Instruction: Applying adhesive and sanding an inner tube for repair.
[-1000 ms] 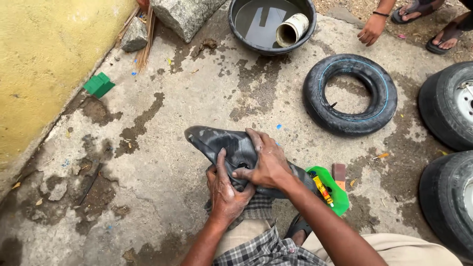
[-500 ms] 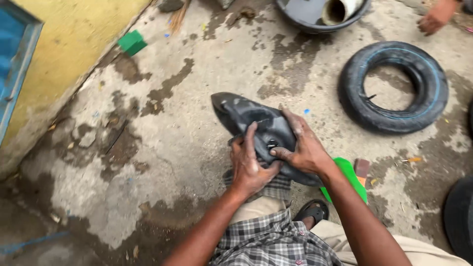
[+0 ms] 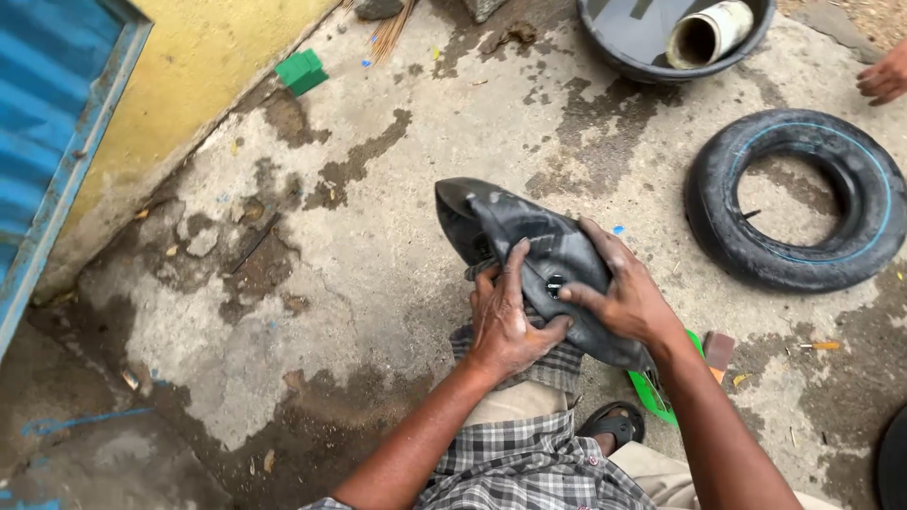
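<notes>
Two hands are busy on one floppy black rubber tube (image 3: 529, 246), which lies across my knee above the wet concrete floor (image 3: 378, 236). My left hand (image 3: 505, 316) grips the tube's near edge, fingers curled tight over it. My right hand (image 3: 619, 297) presses down on top, with its thumb next to a small round spot (image 3: 556, 280) on the rubber. I think the tube could slide off my knee, because it is soft and the ground looks damp. If my thumb slips, I might lose that spot. A black tyre (image 3: 794, 198) lies nearby on my right, well apart.
</notes>
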